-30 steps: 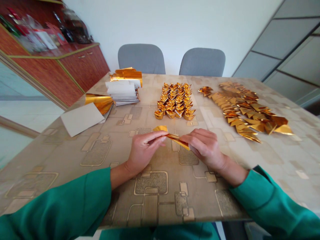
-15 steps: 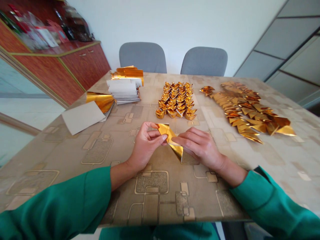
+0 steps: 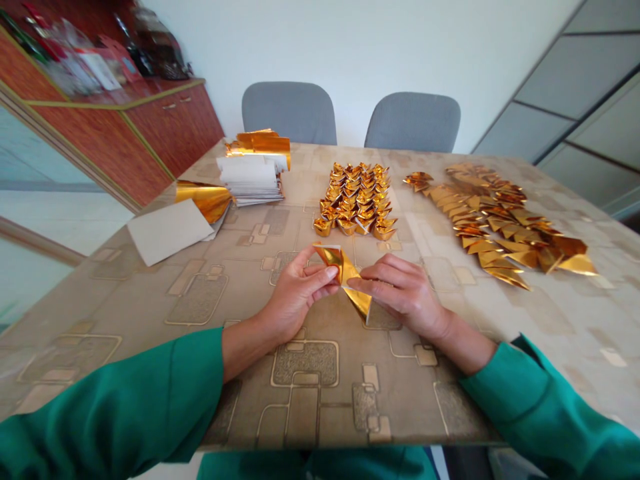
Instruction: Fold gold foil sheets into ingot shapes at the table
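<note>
A folded piece of gold foil paper (image 3: 358,298) is held between both hands above the table, slanting from upper left to lower right. My left hand (image 3: 301,288) pinches its upper left part, thumb in front and fingers behind. My right hand (image 3: 403,291) grips the right side, with its fingertips on the foil near a white edge. Just beyond the hands stand several finished gold paper ingots (image 3: 356,197), set close together in rows. To the right lies a spread of flat, pointed folded gold papers (image 3: 493,223), overlapping one another.
At the left is a stack of white-backed foil sheets (image 3: 251,181), with a loose white sheet (image 3: 170,232) and gold foil (image 3: 205,199) nearer me. Two grey chairs (image 3: 290,113) stand behind the patterned table (image 3: 190,360). A wooden cabinet (image 3: 165,127) is at the back left.
The upper left part of the foil paper has turned and now shows a darker, inward-folded face. My left hand's fingers have shifted slightly; the right hand keeps nearly the same place.
</note>
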The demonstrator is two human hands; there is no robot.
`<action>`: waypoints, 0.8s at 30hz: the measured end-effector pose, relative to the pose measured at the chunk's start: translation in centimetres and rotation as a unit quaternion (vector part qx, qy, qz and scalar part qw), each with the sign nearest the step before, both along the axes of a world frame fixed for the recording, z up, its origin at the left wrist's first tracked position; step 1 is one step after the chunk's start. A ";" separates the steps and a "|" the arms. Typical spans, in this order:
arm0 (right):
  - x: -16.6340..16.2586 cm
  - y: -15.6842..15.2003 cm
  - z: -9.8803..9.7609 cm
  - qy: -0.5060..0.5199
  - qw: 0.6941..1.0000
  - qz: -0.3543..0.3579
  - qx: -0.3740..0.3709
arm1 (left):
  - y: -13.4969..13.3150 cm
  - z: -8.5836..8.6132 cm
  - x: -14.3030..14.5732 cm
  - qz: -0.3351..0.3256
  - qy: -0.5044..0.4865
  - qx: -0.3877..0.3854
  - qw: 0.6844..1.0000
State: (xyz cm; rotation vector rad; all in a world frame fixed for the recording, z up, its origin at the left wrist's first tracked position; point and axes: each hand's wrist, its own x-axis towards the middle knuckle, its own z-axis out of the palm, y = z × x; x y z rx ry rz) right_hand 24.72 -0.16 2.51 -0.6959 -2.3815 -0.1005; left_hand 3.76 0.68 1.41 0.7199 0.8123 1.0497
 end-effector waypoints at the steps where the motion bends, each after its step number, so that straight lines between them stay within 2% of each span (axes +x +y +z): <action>1: 0.0 0.0 0.0 0.000 1.000 0.000 0.000 | 0.0 -0.1 0.0 -0.008 0.004 -0.001 1.000; 7: 0.0 0.1 -0.2 -0.008 1.000 0.005 -0.003 | 0.0 -0.5 -0.1 0.014 0.061 0.055 0.997; 13: 0.1 0.1 0.0 0.011 1.000 0.010 -0.008 | -0.1 -0.6 -0.1 0.028 0.099 0.076 0.992; 18: -0.3 0.1 -0.3 -0.006 1.000 0.004 -0.017 | -0.2 -0.4 -0.1 0.029 0.101 0.077 0.992; 24: -0.8 0.0 -1.1 0.000 0.999 -0.036 0.004 | -0.3 -0.4 0.0 0.036 0.078 0.060 0.994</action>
